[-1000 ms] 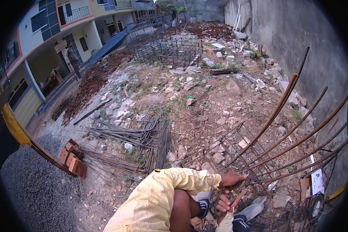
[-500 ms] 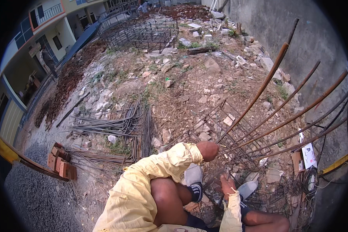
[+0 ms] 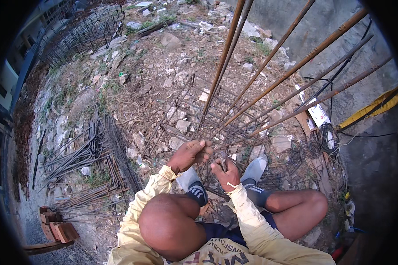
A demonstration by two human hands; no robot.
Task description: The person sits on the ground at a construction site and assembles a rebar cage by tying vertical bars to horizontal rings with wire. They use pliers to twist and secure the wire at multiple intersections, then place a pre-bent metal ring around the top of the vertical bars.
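My left hand is over the near end of a rebar cage, its fingers curled and pressed together. Anything thin in that pinch is too small to make out. Close beside it on the right, my right hand is closed round a small grey metal tool, pincers by the look of it, its head pointing away from me. The cage of thin tied bars lies on the rubble just beyond my feet. Long rusty rebars rise from it toward the upper right.
Bent rebars and a bundle of thin wire lie at left. Red bricks stand at lower left. A box and coiled wire lie near the concrete wall at right. Stones litter the ground.
My view has tilted down and turned right. My left arm has drawn back from across my front, and both hands now are side by side with the tool showing in the right.
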